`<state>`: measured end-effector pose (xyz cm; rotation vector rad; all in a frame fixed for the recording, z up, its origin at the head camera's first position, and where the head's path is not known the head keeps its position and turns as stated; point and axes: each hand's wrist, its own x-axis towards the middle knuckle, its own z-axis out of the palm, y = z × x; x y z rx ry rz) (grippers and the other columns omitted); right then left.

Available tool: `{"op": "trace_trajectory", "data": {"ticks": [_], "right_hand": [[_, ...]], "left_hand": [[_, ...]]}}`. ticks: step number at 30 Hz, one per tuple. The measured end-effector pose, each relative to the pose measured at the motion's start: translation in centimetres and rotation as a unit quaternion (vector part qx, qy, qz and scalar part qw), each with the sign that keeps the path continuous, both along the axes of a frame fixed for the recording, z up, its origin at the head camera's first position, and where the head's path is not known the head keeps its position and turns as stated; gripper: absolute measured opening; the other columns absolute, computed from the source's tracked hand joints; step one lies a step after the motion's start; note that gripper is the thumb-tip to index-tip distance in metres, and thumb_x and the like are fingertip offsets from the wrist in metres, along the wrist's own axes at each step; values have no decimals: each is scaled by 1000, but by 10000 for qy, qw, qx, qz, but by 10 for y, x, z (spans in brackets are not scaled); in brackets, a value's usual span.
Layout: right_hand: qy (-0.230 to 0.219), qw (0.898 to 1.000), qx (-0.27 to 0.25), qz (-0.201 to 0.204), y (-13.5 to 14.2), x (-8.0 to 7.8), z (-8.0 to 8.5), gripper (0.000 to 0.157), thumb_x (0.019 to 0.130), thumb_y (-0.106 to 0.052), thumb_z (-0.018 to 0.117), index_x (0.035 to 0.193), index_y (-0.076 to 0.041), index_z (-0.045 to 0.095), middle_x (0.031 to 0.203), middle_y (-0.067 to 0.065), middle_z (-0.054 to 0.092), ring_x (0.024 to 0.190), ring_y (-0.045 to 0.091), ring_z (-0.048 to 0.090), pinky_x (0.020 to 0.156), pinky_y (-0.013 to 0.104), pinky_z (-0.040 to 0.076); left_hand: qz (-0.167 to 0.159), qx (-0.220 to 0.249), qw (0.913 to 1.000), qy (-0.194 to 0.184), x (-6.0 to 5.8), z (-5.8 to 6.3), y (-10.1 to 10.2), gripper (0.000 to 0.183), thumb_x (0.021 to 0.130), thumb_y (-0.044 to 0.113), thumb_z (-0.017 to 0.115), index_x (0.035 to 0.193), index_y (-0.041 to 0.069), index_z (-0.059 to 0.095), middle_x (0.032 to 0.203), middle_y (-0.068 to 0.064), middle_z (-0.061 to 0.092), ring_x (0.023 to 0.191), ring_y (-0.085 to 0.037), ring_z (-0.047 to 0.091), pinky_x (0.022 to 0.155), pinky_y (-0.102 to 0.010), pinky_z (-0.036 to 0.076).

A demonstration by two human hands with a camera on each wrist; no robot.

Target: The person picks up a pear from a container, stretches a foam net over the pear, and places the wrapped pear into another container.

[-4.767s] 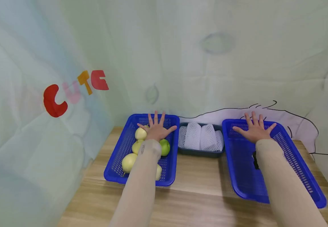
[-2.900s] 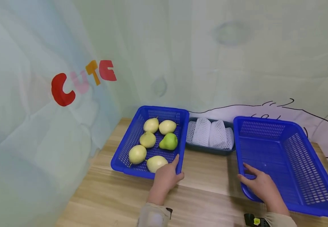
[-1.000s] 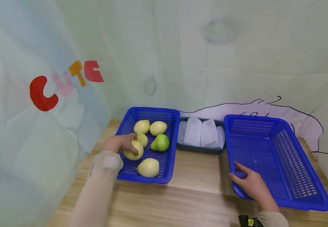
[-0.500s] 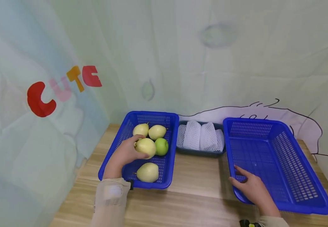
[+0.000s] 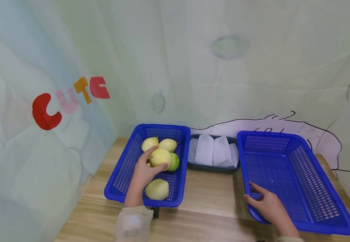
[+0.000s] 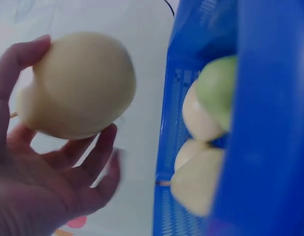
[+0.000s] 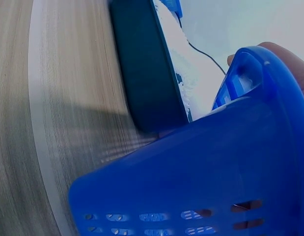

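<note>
My left hand (image 5: 144,173) holds a pale yellow pear (image 5: 160,158) between thumb and fingers, over the left blue basket (image 5: 118,181). In the left wrist view the held pear (image 6: 83,83) appears apart from the basket, its stem toward the palm. Below it in the basket lie a green pear (image 5: 173,162), a yellow pear (image 5: 157,190) near the front and more yellow pears (image 5: 168,145) at the back. My right hand (image 5: 270,205) grips the left rim of the right blue basket (image 5: 299,220), thumb outside and fingers inside. That basket holds nothing visible.
Between the baskets stands a small dark tray (image 5: 214,168) with several white foam net sleeves (image 5: 205,150). All of it rests on a wood-grain table (image 5: 205,205). A printed cloth (image 5: 193,67) hangs behind and to the left.
Both hands were spread flat over the baskets at first. Afterward my right hand took the basket rim and stayed there. My left hand took a yellow pear, raised it and moved it rightward.
</note>
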<state>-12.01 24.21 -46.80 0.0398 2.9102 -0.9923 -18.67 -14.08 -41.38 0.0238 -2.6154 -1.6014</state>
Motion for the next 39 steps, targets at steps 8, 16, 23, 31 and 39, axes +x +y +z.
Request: {"op": "trace_trajectory", "data": {"ticks": [8, 16, 23, 31, 39], "right_hand": [[26, 10000, -37, -26, -2, 1, -2, 63, 81, -37, 69, 128, 2, 52, 112, 15, 63, 83, 22, 63, 75, 44, 47], [-67, 9999, -91, -16, -2, 4, -5, 65, 81, -38, 69, 129, 2, 51, 112, 15, 63, 84, 23, 62, 76, 44, 47], [-140, 9998, -50, -95, -1, 8, -7, 65, 81, -39, 69, 128, 2, 52, 112, 15, 63, 83, 22, 62, 75, 44, 47], [-48, 9999, -75, -55, -1, 7, -7, 65, 80, -40, 68, 127, 1, 53, 111, 14, 63, 84, 22, 62, 75, 44, 47], [25, 10000, -3, 9, 0, 1, 0, 65, 81, -40, 68, 129, 2, 51, 113, 16, 63, 85, 23, 62, 74, 45, 47]], "left_hand": [[103, 733, 9969, 257, 8, -14, 21, 82, 72, 17, 76, 139, 14, 29, 132, -21, 29, 111, -37, 43, 87, -51, 41], [341, 1247, 9902, 525, 18, -26, 52, 73, 69, 13, 77, 125, 6, 31, 130, -20, 36, 116, -35, 42, 93, -49, 37], [133, 1646, 9837, 707, 24, -33, 80, 71, 67, 8, 78, 123, 5, 35, 126, -17, 39, 113, -30, 44, 91, -43, 38], [-131, 1966, 9777, 733, 25, -33, 103, 70, 68, 9, 77, 126, 8, 38, 128, -13, 41, 114, -27, 44, 92, -40, 38], [-264, 2198, 9727, 700, 20, -33, 124, 71, 69, 8, 77, 128, 10, 37, 129, -11, 41, 113, -25, 45, 90, -38, 39]]}}
